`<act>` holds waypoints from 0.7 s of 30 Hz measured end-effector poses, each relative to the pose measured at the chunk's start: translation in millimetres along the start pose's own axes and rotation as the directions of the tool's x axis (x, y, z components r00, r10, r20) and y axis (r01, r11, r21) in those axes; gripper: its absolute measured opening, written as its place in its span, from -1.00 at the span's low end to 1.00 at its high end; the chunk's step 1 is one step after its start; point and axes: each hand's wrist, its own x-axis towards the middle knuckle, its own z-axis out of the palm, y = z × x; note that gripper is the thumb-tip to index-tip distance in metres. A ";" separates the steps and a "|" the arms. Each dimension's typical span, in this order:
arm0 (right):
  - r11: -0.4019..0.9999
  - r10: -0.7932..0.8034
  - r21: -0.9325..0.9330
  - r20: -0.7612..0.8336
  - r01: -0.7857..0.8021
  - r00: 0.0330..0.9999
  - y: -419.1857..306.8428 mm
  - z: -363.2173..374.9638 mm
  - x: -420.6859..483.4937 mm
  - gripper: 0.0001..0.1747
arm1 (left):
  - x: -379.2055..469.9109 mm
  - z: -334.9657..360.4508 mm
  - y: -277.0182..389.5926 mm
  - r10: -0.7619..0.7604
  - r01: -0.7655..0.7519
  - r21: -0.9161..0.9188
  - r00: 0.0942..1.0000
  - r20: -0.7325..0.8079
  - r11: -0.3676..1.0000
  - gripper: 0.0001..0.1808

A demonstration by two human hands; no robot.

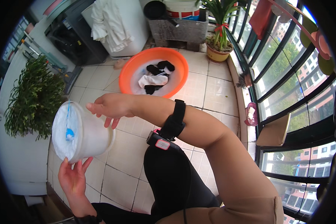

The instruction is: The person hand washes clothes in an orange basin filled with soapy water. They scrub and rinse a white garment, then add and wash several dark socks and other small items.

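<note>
My left hand [74,177] grips the near rim of a white plastic bucket [93,131], its thumb at the edge and its fingers against the outer wall. The bucket is tilted, with its mouth toward the left. White powder [60,128] fills it up near the rim, and a blue scoop [70,133] lies partly sunk in the powder. Across the bucket's far side hangs my right hand [112,106], fingers loosely bent and apart, with nothing seen in it. Whether it touches the wall is unclear. A black strap with a small device [168,134] circles my right forearm.
Beyond my right arm, an orange basin [186,72] on the tiled floor holds suds and black and white garments [154,79]. Behind it stand a stone-like trough [177,30] and a potted plant [219,50]. A leafy plant [33,95] is left; barred windows [285,61] line the right.
</note>
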 end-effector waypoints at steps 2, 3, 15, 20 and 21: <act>0.996 0.017 0.092 -0.067 -0.010 0.998 7.0 -20.0 -15.6 -0.21 | 24.2 30.0 -23.1 -0.047 0.047 0.035 0.999 -0.001 0.998 -0.43; 0.995 0.045 0.098 -0.121 -0.033 0.992 9.6 -30.1 -21.8 -0.20 | 34.3 44.4 -30.0 -0.075 0.074 0.028 0.997 0.007 0.997 -0.44; 0.845 0.381 0.515 -0.393 -0.144 0.837 59.0 -86.5 -61.5 -0.31 | 116.8 89.4 -97.0 -0.307 0.289 0.110 0.926 0.220 0.951 -0.60; 0.862 0.375 0.497 -0.496 -0.097 0.783 58.7 -104.4 -79.8 -0.56 | 146.9 115.8 -116.0 -0.382 0.345 0.169 0.869 0.314 0.923 -0.63; 0.870 0.350 0.486 -0.499 -0.078 0.793 59.7 -108.5 -84.3 -0.59 | 151.0 121.6 -121.7 -0.364 0.325 0.166 0.859 0.361 0.931 -0.61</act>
